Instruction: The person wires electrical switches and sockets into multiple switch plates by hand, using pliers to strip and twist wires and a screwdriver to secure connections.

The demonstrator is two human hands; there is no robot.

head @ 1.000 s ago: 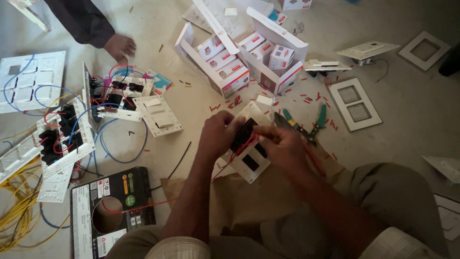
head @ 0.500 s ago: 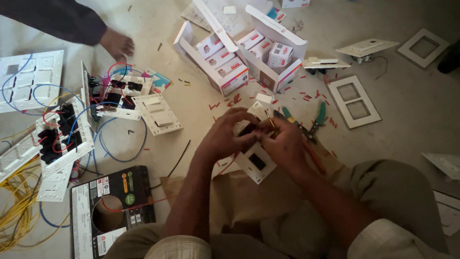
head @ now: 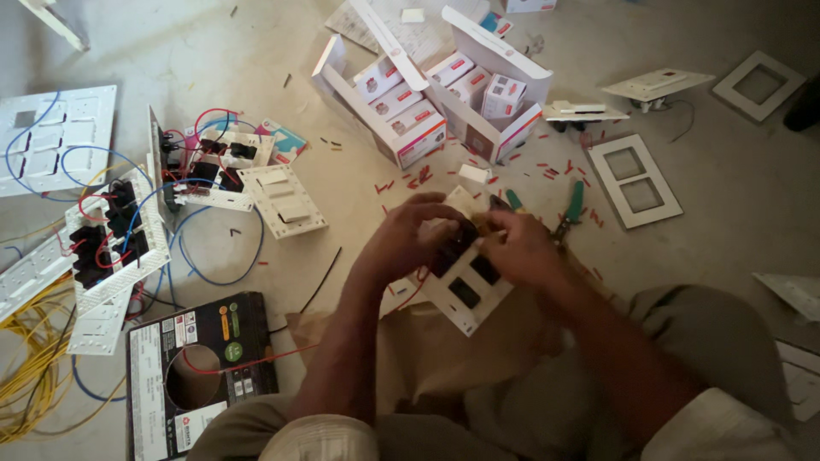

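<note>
Since 0.5 s ago the left hand (head: 410, 235) and right hand (head: 521, 248) have drawn closer, pinching the white rectangular plastic switch plate with black modules (head: 465, 286) on the lap, red wire (head: 410, 294) trailing beneath.

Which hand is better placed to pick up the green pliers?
Probably the right hand: the pliers lie just beyond it, while the left hand grips the switch plate on the far side.
</note>
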